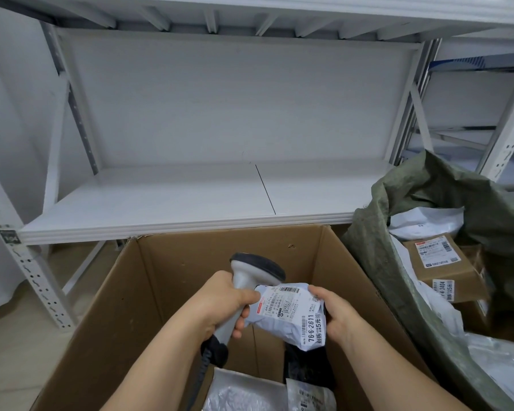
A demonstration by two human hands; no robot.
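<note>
Shelving [161, 200] of white metal fills the upper view. Below its lowest board stands an open cardboard box [131, 307], and a green woven sack [377, 262] holding packages slumps against the box's right wall. Both bare forearms reach in from the lower edge and converge above the box. The left hand [226, 304] is wrapped round the grey handle of a barcode scanner [250, 274], fingers curled underneath and knuckles uppermost; the scanner's dark head tilts up and away, and its coiled cable [208, 354] hangs from the butt into the box. The right hand [336, 312] pinches the right edge of a white plastic parcel [291, 315], thumb on top and fingers hidden behind it. The parcel hangs between the two hands, just beneath the scanner head, its printed label [282, 304] facing up and its left edge touching the left fingers.
</note>
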